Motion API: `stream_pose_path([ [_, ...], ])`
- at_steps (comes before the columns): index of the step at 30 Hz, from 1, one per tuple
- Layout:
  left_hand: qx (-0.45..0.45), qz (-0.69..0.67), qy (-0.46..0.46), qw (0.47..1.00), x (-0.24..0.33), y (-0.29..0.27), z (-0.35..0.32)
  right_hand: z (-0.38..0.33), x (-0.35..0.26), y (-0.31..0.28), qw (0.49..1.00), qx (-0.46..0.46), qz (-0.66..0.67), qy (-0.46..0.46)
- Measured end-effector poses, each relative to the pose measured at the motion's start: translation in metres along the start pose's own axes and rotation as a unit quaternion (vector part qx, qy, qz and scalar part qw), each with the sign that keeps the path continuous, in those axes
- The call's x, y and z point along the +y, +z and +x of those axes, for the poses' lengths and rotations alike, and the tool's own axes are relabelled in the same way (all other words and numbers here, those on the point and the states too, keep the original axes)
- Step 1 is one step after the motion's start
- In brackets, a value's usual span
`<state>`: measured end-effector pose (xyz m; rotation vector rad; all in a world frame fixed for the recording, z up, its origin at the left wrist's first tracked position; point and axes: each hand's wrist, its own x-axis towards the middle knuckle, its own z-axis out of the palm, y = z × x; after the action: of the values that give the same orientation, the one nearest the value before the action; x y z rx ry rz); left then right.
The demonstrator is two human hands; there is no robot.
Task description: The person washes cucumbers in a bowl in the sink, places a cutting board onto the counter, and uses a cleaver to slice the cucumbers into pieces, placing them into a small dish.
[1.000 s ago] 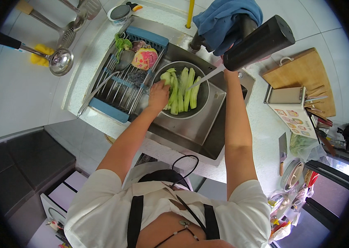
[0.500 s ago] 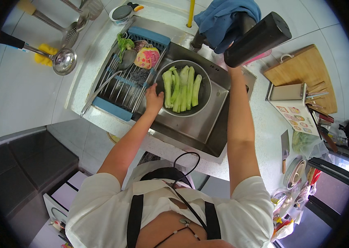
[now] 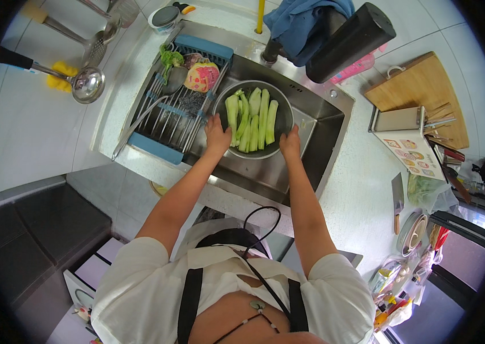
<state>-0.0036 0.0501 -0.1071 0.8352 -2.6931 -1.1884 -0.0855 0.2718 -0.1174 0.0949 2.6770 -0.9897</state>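
Observation:
A round metal bowl point(image 3: 279, 106) sits in the steel sink point(image 3: 322, 135) and holds several long pale green vegetable stalks point(image 3: 251, 117). My left hand point(image 3: 217, 133) grips the bowl's near left rim. At the near right rim, my right hand point(image 3: 290, 143) grips the same bowl. Both forearms reach up from the lower edge. The black faucet point(image 3: 348, 40) hangs over the sink's far side.
A blue-framed wire drain rack point(image 3: 168, 120) at the sink's left holds leafy greens point(image 3: 168, 57), a spoon and a pink packet point(image 3: 202, 77). A ladle point(image 3: 84, 83) hangs on the left wall. On the right counter lie a wooden board point(image 3: 420, 86), a knife block point(image 3: 408, 137) and a cleaver point(image 3: 397, 198).
My right hand came down from the faucet to the bowl's near right rim. My left hand moved slightly nearer along the bowl's left rim.

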Motion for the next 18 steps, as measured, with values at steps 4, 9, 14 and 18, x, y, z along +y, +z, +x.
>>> stream_pose_path([
  [4, -0.04, 0.089, 0.084, 0.992, 0.009, -0.007, -0.005, -0.031, -0.018, -0.014, 0.998, 0.054, -0.014, -0.002],
  [9, -0.225, 0.305, 0.169, 0.91, 0.051, -0.015, -0.008, -0.028, -0.045, -0.018, 0.929, 0.104, -0.239, -0.263],
  [14, -0.265, 0.347, 0.156, 0.886, 0.053, -0.001, 0.011, -0.008, -0.041, 0.027, 0.94, -0.052, -0.236, -0.242],
  [18, -0.318, 0.381, 0.12, 0.86, 0.04, 0.02, 0.023, 0.002, -0.05, 0.036, 0.923, -0.136, -0.316, -0.172],
])
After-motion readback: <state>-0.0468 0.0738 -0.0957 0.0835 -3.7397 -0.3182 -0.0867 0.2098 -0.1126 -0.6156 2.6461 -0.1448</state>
